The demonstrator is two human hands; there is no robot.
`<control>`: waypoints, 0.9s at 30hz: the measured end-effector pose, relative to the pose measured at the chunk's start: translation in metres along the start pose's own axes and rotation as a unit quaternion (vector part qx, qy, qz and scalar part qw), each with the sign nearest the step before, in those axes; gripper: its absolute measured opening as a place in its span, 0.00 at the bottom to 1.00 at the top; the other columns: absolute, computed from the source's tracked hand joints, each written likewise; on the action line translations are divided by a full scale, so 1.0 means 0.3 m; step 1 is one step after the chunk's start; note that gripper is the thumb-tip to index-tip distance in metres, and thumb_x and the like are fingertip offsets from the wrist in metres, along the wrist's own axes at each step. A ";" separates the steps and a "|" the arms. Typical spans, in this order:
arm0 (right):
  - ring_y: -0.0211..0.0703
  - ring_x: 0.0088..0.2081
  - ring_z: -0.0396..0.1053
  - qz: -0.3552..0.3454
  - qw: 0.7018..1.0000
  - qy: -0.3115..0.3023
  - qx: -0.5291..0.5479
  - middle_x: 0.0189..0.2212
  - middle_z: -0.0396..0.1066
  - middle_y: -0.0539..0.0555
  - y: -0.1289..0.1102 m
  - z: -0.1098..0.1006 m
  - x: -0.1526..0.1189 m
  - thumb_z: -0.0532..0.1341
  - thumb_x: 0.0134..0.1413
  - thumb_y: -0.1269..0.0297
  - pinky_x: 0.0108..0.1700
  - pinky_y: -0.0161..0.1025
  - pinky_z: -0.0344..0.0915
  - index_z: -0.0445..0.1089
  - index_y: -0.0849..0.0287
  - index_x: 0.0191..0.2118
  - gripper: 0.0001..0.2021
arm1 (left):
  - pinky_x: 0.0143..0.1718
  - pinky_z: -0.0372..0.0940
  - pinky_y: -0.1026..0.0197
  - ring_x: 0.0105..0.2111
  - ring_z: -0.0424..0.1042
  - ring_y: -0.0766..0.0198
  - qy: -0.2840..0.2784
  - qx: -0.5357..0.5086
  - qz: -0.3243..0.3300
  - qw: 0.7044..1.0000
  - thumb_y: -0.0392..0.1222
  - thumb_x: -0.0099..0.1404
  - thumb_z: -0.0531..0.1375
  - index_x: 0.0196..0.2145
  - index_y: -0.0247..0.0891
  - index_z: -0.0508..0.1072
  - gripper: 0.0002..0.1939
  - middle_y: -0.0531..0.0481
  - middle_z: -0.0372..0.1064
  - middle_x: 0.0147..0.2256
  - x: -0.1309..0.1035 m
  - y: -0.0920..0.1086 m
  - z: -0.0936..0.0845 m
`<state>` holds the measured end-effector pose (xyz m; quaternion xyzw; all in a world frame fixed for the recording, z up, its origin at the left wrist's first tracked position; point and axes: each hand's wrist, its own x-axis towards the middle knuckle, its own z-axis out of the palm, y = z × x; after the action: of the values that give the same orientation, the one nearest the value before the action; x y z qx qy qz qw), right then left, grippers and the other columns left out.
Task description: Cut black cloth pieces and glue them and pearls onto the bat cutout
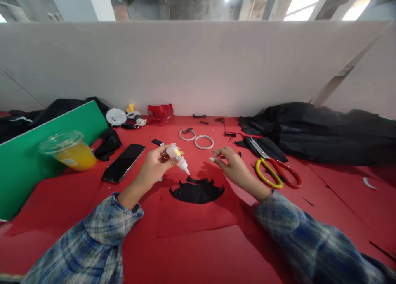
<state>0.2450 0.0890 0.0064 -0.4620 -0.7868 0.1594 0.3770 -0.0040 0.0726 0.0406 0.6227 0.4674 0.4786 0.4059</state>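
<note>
My left hand (154, 164) is closed around a small glue bottle (177, 155) with a clear body, a yellow label and a white nozzle. The bottle tilts nozzle-down, its tip just above a narrow black strip at the top of a cut black piece (198, 193). That piece has a curved lower edge and a jagged upper edge, and lies on a red sheet (198, 220). To its upper right hovers my right hand (230, 166), fingers curled towards the thumb. A white spot shows at the thumb tip; whether anything is pinched there is unclear.
Scissors (269, 172) with yellow and red handles lie right of my right hand, by black fabric (324, 133). Two white rings (204, 142) lie ahead. Leftward are a phone (124, 163), a cup of orange drink (69, 152) and a green board (27, 152). A pale partition (198, 65) stands behind.
</note>
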 end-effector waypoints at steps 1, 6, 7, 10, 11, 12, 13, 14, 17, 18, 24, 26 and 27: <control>0.51 0.43 0.70 -0.018 1.000 0.022 -0.003 0.37 0.69 0.58 -0.003 -0.009 -0.028 0.54 0.58 0.71 0.45 0.49 0.68 0.63 0.56 0.33 0.04 | 0.45 0.67 0.54 0.43 0.74 0.54 -0.009 0.009 0.002 1.000 0.53 0.54 0.65 0.41 0.36 0.73 0.21 0.43 0.76 0.41 -0.008 0.010 0.011; 0.54 0.58 0.62 -0.076 0.996 -0.054 -0.010 0.43 0.69 0.59 -0.037 0.007 -0.098 0.55 0.62 0.71 0.53 0.52 0.65 0.64 0.55 0.41 0.05 | 0.46 0.67 0.56 0.43 0.74 0.56 -0.002 0.018 -0.001 1.000 0.53 0.55 0.64 0.42 0.36 0.72 0.21 0.45 0.75 0.41 -0.022 0.027 0.049; 0.55 0.57 0.63 -0.071 0.994 -0.072 -0.026 0.44 0.68 0.60 -0.040 0.018 -0.092 0.56 0.61 0.72 0.53 0.53 0.65 0.66 0.56 0.41 0.05 | 0.46 0.67 0.56 0.43 0.74 0.56 0.003 0.008 -0.006 1.000 0.54 0.55 0.64 0.42 0.36 0.71 0.22 0.45 0.75 0.40 -0.020 0.022 0.054; 0.56 0.54 0.64 -0.063 0.989 -0.120 -0.059 0.48 0.64 0.64 -0.038 0.054 -0.064 0.61 0.56 0.74 0.53 0.54 0.65 0.70 0.60 0.36 0.03 | 0.44 0.68 0.57 0.41 0.74 0.57 0.018 -0.010 -0.020 1.000 0.54 0.52 0.66 0.40 0.37 0.72 0.23 0.46 0.75 0.38 -0.010 0.003 0.063; 0.56 0.54 0.63 -0.061 0.988 -0.131 -0.061 0.48 0.63 0.64 -0.036 0.063 -0.057 0.61 0.55 0.74 0.53 0.54 0.65 0.70 0.60 0.35 0.03 | 0.43 0.68 0.57 0.40 0.74 0.57 0.019 -0.014 -0.022 0.999 0.55 0.51 0.66 0.39 0.37 0.72 0.22 0.47 0.75 0.37 -0.008 -0.004 0.065; 0.57 0.55 0.62 -0.059 0.987 -0.139 -0.058 0.48 0.62 0.64 -0.034 0.071 -0.052 0.61 0.55 0.75 0.53 0.55 0.65 0.71 0.60 0.34 0.04 | 0.42 0.69 0.58 0.39 0.74 0.57 0.020 -0.016 -0.023 0.999 0.55 0.51 0.66 0.38 0.37 0.72 0.22 0.47 0.75 0.36 -0.006 -0.009 0.067; 0.56 0.55 0.61 -0.058 0.987 -0.143 -0.052 0.46 0.63 0.63 -0.033 0.077 -0.050 0.61 0.54 0.76 0.54 0.54 0.64 0.71 0.60 0.34 0.04 | 0.41 0.69 0.58 0.38 0.74 0.58 0.019 -0.017 -0.022 0.999 0.55 0.50 0.66 0.36 0.37 0.72 0.21 0.48 0.75 0.35 -0.004 -0.014 0.068; 0.56 0.55 0.61 -0.057 0.987 -0.146 -0.043 0.45 0.63 0.62 -0.031 0.082 -0.050 0.61 0.54 0.77 0.54 0.54 0.64 0.70 0.60 0.32 0.05 | 0.41 0.69 0.58 0.38 0.74 0.58 0.020 -0.018 -0.022 0.999 0.55 0.50 0.66 0.36 0.38 0.72 0.21 0.48 0.75 0.35 -0.004 -0.017 0.069; 0.51 0.52 0.63 -0.056 0.989 -0.140 0.000 0.41 0.65 0.60 -0.024 0.085 -0.053 0.59 0.55 0.78 0.54 0.49 0.65 0.68 0.60 0.30 0.07 | 0.43 0.68 0.58 0.39 0.74 0.58 0.025 -0.037 -0.022 0.999 0.54 0.50 0.67 0.36 0.37 0.71 0.21 0.48 0.75 0.35 -0.008 -0.024 0.075; 0.50 0.50 0.65 -0.053 0.990 -0.126 0.014 0.41 0.65 0.60 -0.019 0.082 -0.052 0.59 0.55 0.78 0.53 0.48 0.66 0.67 0.60 0.30 0.07 | 0.43 0.68 0.58 0.39 0.74 0.58 0.025 -0.043 -0.022 0.998 0.53 0.49 0.68 0.36 0.37 0.71 0.22 0.48 0.75 0.35 -0.012 -0.025 0.079; 0.48 0.46 0.67 -0.015 0.999 0.016 0.036 0.39 0.64 0.57 0.006 0.036 -0.063 0.57 0.59 0.71 0.51 0.50 0.66 0.65 0.57 0.34 0.04 | 0.41 0.70 0.57 0.37 0.76 0.57 0.001 -0.028 -0.005 1.000 0.53 0.49 0.68 0.35 0.37 0.71 0.21 0.46 0.76 0.34 -0.029 -0.003 0.113; 0.50 0.49 0.66 -0.026 0.999 -0.018 0.024 0.43 0.63 0.58 -0.003 0.030 -0.077 0.60 0.58 0.69 0.52 0.50 0.65 0.67 0.57 0.35 0.01 | 0.41 0.70 0.57 0.36 0.76 0.58 0.010 -0.029 -0.003 1.000 0.52 0.49 0.69 0.34 0.37 0.71 0.20 0.47 0.76 0.34 -0.028 0.005 0.119; 0.51 0.51 0.65 -0.031 0.998 -0.047 0.012 0.45 0.62 0.59 -0.011 0.032 -0.084 0.63 0.56 0.68 0.53 0.51 0.64 0.69 0.57 0.35 0.02 | 0.41 0.70 0.57 0.37 0.76 0.58 0.018 -0.032 -0.004 0.999 0.52 0.49 0.69 0.34 0.37 0.71 0.20 0.47 0.76 0.34 -0.027 0.006 0.121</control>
<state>0.2432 0.0670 -0.0092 -0.4248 -0.8156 0.1790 0.3497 0.0309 0.0621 0.0328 0.5986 0.4614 0.5034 0.4188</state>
